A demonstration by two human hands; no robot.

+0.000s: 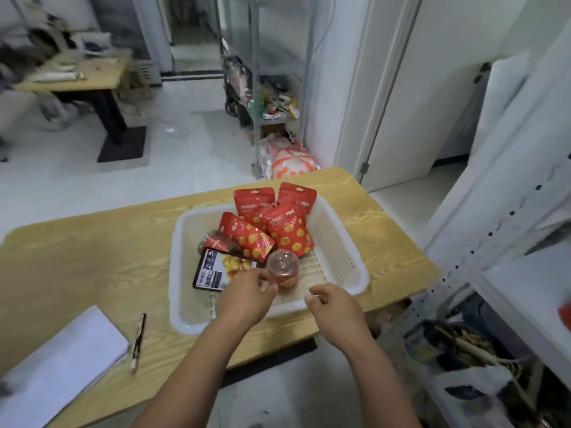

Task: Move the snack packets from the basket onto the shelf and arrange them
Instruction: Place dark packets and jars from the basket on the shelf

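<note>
A white plastic basket [336, 242] stands on the wooden table [92, 261]. Inside lie several red snack packets [284, 223], a dark packet with a white label [216, 270] and a small clear-lidded cup of red snack [282, 268]. My left hand [247, 295] reaches into the basket, its fingertips touching the cup and the edge of the dark packet. My right hand [332, 307] hovers over the basket's near rim, fingers loosely curled, holding nothing. The white shelf [500, 223] rises at the right.
A white pad of paper [61, 359] and a thin dark stick [138, 341] lie on the table's near left. A metal rack with packets [268, 100] stands behind the table. Bags and tins [457, 344] fill the shelf's lower level.
</note>
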